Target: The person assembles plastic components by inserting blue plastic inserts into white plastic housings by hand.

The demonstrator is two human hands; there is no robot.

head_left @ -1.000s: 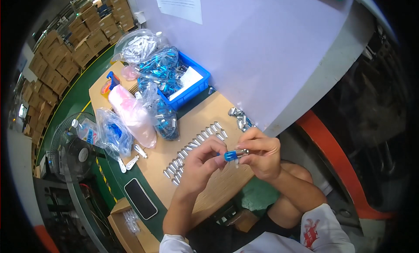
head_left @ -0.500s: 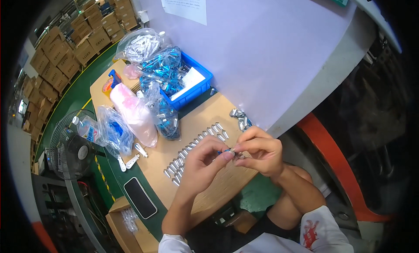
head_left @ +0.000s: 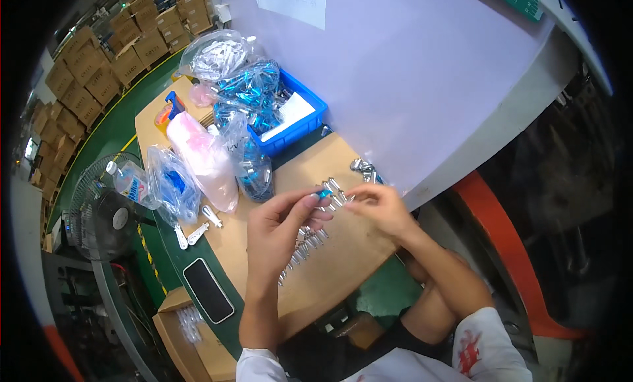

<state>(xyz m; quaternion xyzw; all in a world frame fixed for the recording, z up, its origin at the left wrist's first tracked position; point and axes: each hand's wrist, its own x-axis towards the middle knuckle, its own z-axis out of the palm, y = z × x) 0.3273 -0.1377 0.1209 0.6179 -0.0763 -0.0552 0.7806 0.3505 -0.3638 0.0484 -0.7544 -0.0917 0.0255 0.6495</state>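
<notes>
Above the work board (head_left: 343, 250), my left hand (head_left: 283, 225) pinches a small metal part with a bright blue end (head_left: 324, 193) between thumb and fingertips. Just to its right is my right hand (head_left: 381, 209), its thumb and forefinger closed together; anything between them is too small to make out. A gap separates the two hands. Beneath and behind them, small silver metal parts (head_left: 303, 249) lie in rows, partly covered by my left hand. A little pile of shiny metal pieces (head_left: 366, 170) sits by the partition.
A blue bin (head_left: 290, 139) with bagged blue-and-silver parts (head_left: 247, 88) stands at the back. Left of it are a pink plastic roll (head_left: 201, 161), a bag with blue contents (head_left: 173, 184), white handles (head_left: 198, 234), a phone (head_left: 208, 290) and a fan (head_left: 109, 217). The partition (head_left: 395, 85) rises behind.
My hands have drawn apart. The left has shifted left and up with the blue-ended part; the right has pulled away from it. The whole view has shifted slightly.
</notes>
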